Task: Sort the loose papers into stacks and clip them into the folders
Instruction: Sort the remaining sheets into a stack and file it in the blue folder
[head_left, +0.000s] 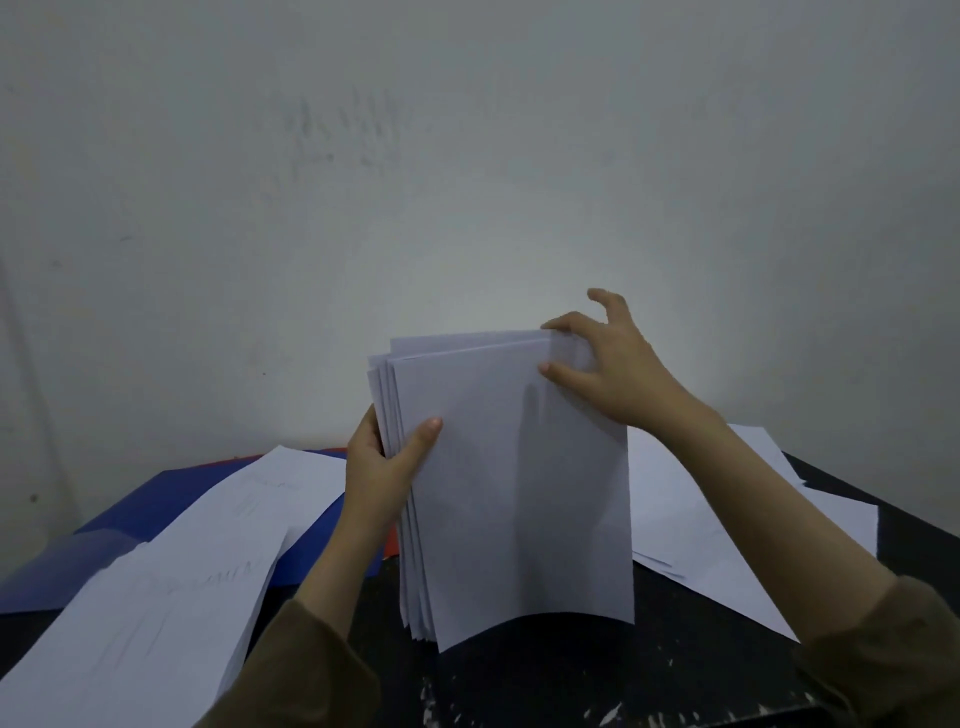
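A stack of white papers (514, 483) stands upright on its lower edge on the black table (519, 675), with the sheets slightly fanned at the left side. My left hand (379, 467) grips the stack's left edge, thumb on the front sheet. My right hand (608, 364) pinches the top right corner, thumb in front and fingers over the top edge. A blue folder (130, 519) lies at the left, partly under loose sheets. A red folder (389, 543) peeks out behind my left wrist.
Loose white sheets (156, 597) cover the left part of the table and the blue folder. More loose white sheets (701, 519) lie at the right, reaching the table's far right corner. A pale wall rises right behind the table.
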